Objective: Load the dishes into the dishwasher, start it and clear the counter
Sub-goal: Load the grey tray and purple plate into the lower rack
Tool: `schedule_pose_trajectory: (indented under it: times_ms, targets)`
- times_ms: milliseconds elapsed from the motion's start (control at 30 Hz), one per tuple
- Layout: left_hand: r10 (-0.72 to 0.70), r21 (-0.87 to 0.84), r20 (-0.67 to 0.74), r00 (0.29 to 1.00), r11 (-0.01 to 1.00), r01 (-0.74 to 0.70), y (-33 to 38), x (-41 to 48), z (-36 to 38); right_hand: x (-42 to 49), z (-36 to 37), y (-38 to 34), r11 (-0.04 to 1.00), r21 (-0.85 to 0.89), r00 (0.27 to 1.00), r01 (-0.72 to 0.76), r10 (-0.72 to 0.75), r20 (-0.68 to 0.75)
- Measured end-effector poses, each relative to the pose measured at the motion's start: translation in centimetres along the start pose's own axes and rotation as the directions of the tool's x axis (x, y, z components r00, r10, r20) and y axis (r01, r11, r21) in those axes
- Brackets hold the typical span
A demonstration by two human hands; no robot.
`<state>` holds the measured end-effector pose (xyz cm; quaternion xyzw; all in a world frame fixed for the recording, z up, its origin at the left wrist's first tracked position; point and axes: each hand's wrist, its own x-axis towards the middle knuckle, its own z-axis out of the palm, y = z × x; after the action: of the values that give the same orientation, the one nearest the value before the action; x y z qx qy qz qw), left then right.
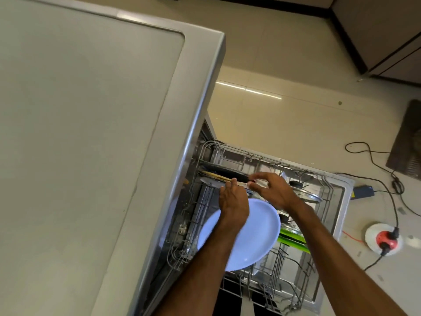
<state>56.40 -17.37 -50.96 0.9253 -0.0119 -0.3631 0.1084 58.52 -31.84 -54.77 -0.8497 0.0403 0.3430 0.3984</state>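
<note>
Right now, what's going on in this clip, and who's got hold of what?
A person is loading the pulled-out lower rack of an open dishwasher beside the counter. Both hands are at the rack's far end: the left hand and right hand hold a thin dark flat item on edge; what it is exactly is unclear. A white plate leans in the rack, with a glass lid and something green to its right.
</note>
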Motion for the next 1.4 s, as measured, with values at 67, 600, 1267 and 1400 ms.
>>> schedule_pose_trajectory:
  times_ms: [67,600,1267,1400]
  targets:
    - [-0.034,0.027,-0.019,0.999,0.999,0.035,-0.2,0.8,-0.1,-1.5,-0.6,1.8,1.000,-0.025,0.998,-0.002,0.003,0.061]
    - [-0.026,-0.161,0.023,0.999,0.986,0.029,-3.5,3.3,-2.9,-4.4,-7.5,1.6,0.992,-0.096,0.915,0.082,-0.113,-0.387]
    - [-0.039,-0.027,-0.370,0.928,0.999,0.031,-3.8,4.1,0.3,-1.8,-8.4,-3.2,0.990,-0.012,0.655,0.143,-0.104,-0.748]
    - [0.036,-0.002,-0.259,0.965,0.999,-0.038,-3.3,4.9,0.5,-0.2,-7.3,-3.5,0.986,-0.025,0.704,0.165,-0.136,-0.697]
